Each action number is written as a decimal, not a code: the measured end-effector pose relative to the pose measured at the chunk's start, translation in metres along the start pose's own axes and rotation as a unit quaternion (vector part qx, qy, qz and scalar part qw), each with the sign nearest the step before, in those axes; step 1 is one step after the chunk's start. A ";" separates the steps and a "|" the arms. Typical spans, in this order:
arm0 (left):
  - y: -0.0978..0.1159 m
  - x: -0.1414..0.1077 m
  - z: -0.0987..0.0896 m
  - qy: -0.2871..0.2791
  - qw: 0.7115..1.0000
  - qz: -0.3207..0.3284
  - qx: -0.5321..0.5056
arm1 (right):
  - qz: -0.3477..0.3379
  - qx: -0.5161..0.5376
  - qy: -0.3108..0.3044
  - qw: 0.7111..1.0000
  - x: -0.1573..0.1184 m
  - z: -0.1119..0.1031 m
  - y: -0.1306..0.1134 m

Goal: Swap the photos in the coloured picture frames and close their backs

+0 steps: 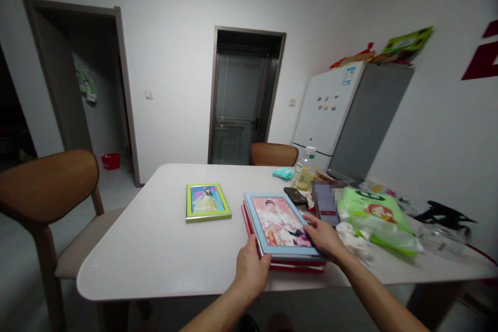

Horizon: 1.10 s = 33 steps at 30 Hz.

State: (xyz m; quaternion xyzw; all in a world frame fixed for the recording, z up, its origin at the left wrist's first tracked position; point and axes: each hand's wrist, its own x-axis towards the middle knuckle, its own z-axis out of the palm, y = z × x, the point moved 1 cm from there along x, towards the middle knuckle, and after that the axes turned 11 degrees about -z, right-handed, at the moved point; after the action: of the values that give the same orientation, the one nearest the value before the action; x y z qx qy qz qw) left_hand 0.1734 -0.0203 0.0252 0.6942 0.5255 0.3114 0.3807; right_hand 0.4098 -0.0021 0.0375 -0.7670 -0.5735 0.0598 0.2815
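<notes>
A light-blue picture frame (254, 218) with a pink picture lies on top of a stack that includes red picture frames (298, 267), near the table's front edge. My left hand (251, 267) is closed on the blue frame's near left corner, thumb over the edge. My right hand (324, 236) holds its right edge, with fingers reaching over the border; the undersides of both grips are hidden. To the left, a smaller lime-green picture frame (189, 207) lies flat on the white table (167, 254), apart from both hands.
Right of the stack are a phone (327, 202), a dark flat object (295, 196), a bottle of yellowish liquid (303, 171), a green tissue pack (375, 215) and crumpled tissues (354, 241). Wooden chairs stand at the left (46, 181) and far side (274, 154).
</notes>
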 end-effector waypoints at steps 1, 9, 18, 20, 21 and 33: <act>-0.001 0.001 0.002 0.002 1.000 0.001 0.008 | -0.001 -0.019 -0.009 1.000 0.001 0.001 0.002; -0.019 0.017 -0.024 -0.014 0.994 0.034 0.100 | -0.018 -0.042 0.011 0.999 0.003 0.010 -0.005; -0.066 0.086 -0.088 0.050 0.957 0.004 0.286 | -0.330 0.084 0.042 0.939 -0.050 0.068 -0.136; -0.070 0.084 -0.095 0.052 0.948 0.012 0.314 | -0.359 0.102 0.020 0.927 -0.058 0.086 -0.155; -0.070 0.079 -0.098 0.053 0.944 0.017 0.326 | -0.361 0.106 0.016 0.926 -0.060 0.093 -0.160; -0.075 -0.047 -0.074 0.038 0.936 0.127 0.326 | -0.220 0.183 -0.041 0.957 -0.068 0.124 -0.143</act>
State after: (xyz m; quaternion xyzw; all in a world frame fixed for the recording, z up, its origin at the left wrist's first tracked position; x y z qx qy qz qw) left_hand 0.0632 -0.0390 -0.0024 0.8288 0.5198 0.1949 0.0702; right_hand 0.2146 0.0068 -0.0106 -0.5542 -0.7181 0.1317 0.3997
